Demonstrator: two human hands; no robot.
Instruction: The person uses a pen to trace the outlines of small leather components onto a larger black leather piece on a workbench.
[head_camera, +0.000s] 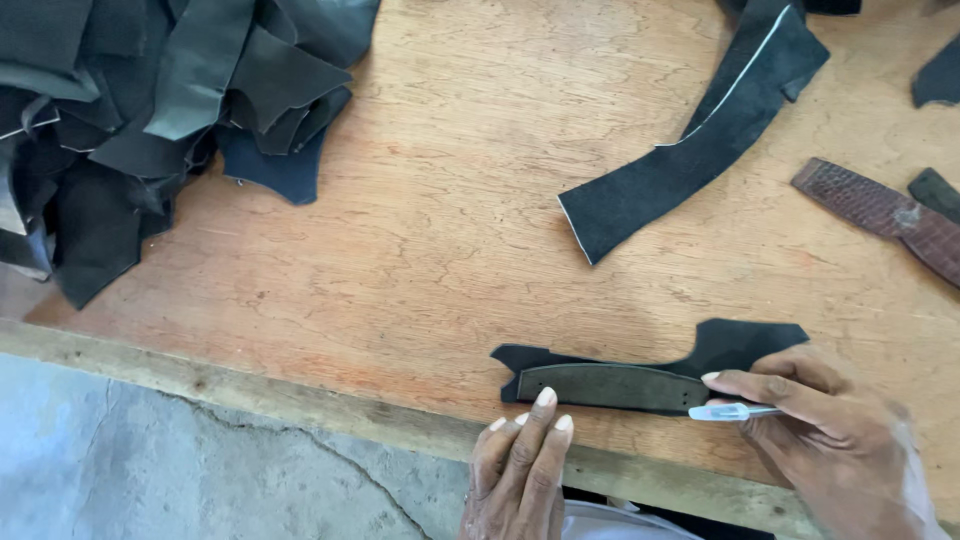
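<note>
A flat grey-brown template strip (610, 386) lies on top of a dark leather piece (740, 345) near the front edge of the wooden table (430, 230). My left hand (520, 470) presses fingertips against the strip's near left end. My right hand (830, 430) holds a pale silver-white pen (730, 411) with its tip at the strip's right end.
A heap of black leather scraps (150, 110) fills the far left of the table. A long curved black leather offcut (700, 140) lies at the far right, with a brown textured strap (880, 215) and more dark pieces beside it. Grey concrete floor (200, 460) shows below the table edge.
</note>
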